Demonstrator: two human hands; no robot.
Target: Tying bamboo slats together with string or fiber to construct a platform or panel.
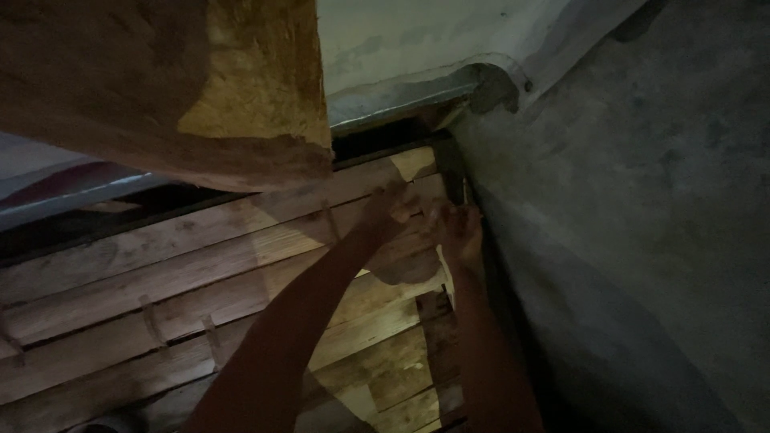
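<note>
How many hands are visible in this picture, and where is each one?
2. The left hand is raised against the wooden planks near the top corner. The right hand is beside it, close to the grey wall. Dim light may hide more.

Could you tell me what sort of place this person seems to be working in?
Probably a building site or an unfinished building, seen looking up. Both hands, left hand and right hand, reach to rough wooden planks laid side by side overhead. They meet a bare grey concrete wall and a rough concrete beam.
</note>
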